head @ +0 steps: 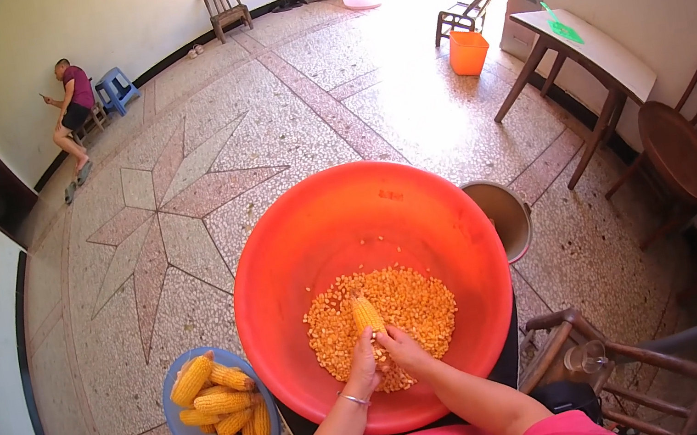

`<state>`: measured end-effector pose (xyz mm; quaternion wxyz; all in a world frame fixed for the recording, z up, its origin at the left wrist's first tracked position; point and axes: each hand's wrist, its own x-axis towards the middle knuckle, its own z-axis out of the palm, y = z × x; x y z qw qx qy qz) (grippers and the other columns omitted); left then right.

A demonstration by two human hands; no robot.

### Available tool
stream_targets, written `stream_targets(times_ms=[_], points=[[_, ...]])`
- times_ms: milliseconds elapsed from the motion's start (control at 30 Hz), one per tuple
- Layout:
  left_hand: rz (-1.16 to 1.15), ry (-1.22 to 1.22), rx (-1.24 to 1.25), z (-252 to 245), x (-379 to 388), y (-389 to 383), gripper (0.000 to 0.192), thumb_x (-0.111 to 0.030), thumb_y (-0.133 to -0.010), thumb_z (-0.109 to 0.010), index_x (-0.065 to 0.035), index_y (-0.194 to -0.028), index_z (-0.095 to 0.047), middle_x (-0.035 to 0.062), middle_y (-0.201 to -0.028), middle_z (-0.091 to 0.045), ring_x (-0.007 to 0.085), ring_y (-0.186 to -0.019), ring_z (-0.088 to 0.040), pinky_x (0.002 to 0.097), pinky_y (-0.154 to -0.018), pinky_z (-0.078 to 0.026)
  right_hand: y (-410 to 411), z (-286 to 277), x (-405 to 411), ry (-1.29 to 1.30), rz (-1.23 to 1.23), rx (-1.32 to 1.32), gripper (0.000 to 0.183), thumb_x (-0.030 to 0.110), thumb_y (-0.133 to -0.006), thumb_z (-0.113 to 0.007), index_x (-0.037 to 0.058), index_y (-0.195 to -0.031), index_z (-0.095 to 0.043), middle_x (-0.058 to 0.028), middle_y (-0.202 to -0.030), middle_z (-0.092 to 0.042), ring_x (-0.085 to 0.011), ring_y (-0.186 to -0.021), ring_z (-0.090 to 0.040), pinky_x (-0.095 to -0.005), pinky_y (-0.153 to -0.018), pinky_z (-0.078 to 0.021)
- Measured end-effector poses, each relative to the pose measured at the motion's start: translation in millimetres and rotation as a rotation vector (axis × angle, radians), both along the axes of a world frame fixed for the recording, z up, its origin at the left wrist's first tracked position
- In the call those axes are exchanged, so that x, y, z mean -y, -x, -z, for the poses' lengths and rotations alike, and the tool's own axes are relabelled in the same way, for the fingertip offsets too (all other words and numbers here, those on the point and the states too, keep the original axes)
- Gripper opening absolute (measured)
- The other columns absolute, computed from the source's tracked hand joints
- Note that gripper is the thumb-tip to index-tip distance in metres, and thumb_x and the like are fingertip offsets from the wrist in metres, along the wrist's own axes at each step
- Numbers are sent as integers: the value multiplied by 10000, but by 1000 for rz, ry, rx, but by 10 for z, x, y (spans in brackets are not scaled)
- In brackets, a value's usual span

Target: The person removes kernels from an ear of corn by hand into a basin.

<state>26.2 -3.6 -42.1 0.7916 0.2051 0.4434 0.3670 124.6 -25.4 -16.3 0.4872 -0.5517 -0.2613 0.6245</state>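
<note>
Both my hands grip one ear of dried corn (366, 312) above a large red plastic basin (361, 208). My left hand (364, 367), with a bangle at the wrist, closes around the ear's lower end. My right hand (407, 350) presses against the same end from the other side. The ear's tip points away from me and its upper part still bears rows of kernels. Loose yellow corn kernels (420, 306) form a heap on the basin floor below. At my left, a blue basin (177, 422) holds several whole ears of corn (224, 401).
A bucket (509, 217) stands behind the red basin's right side. A wooden chair (553, 349) bearing a glass mug (584, 357) is close at my right. Farther off are a table (614, 55), an orange bin (468, 53) and a seated person (75, 94) holding a phone.
</note>
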Motion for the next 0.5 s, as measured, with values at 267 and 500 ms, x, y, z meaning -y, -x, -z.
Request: stream_targets(times_ms=[267,500], points=[[18,60,-42,43,-17,10,344,-412,-880,-488,-90,-993,-533,17,-814,-557,105,-640,-543,239,-451,-436,-22,62,-6,48,-10,-134,339,237,-904,-468,5,-1150,-474,-47,-918,-536,-119,-757,-507,-238,-643,-443],[-25,30,-3,80,-25,-27,410,-440,-889,-431,-83,-1067,-525,44,-898,-583,136,-765,-569,270,-557,-478,-29,17,-12,12,8,-93,422,268,-858,-591,-11,-1153,-474,-64,-961,-565,-118,-806,-531,-244,-681,-449]])
